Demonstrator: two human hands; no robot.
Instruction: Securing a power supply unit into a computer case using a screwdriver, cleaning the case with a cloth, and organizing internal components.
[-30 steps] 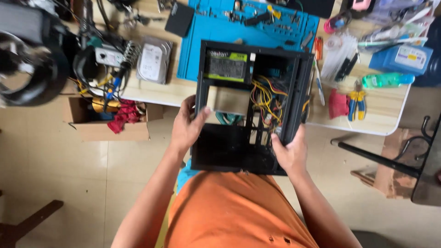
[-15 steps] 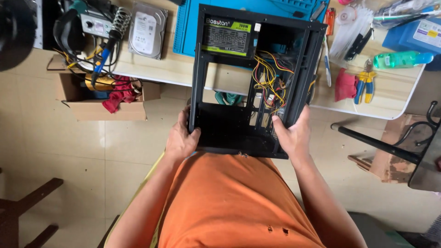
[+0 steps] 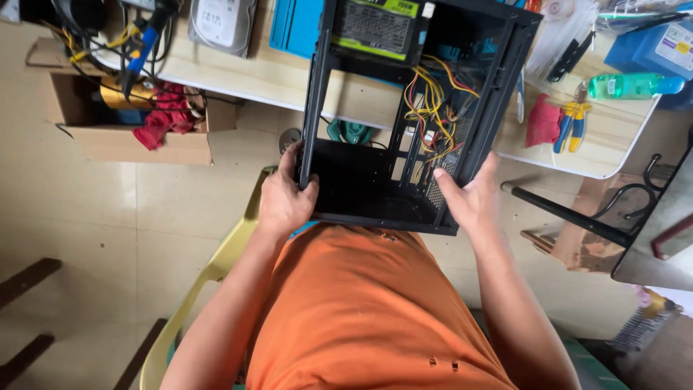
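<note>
Worktop [image 3: 613, 137] runs across the top of my view from 10 to 2 o'clock, pale wood and crowded. The biggest thing is the open black computer case [image 3: 361, 180], at centre toward 12. Its far half lies over the worktop edge and its near half hangs out above the floor and the lap of the person in orange.

At 10 o'clock, under the worktop, a cardboard box [image 3: 137, 144] holds red cloth and cables. Inside the case, at 12, sits the power supply [image 3: 379, 29] with a green-edged label. From it a bundle of yellow, red and black wires [image 3: 429, 108] trails down toward 1 o'clock. A bare hard drive [image 3: 220, 22] lies at 11 beside a blue mat [image 3: 296, 29]. At 2 o'clock lie a green bottle [image 3: 628, 85], a red rag [image 3: 541, 119] and blue-and-yellow pliers [image 3: 570, 123].

The left hand [image 3: 285, 198] is clenched round the case's near left corner post, at 9 o'clock of the case. The right hand [image 3: 469, 198] grasps the near right corner at 3 o'clock, palm flat to the side and fingers hooked inside the frame.

I judge the step in hand to be shifting the case at the worktop edge, with its weight shared between both hands. Any next move calls for an even two-sided hold, since much of the case is unsupported. It also calls for care that the loose wires do not snag on the frame.
</note>
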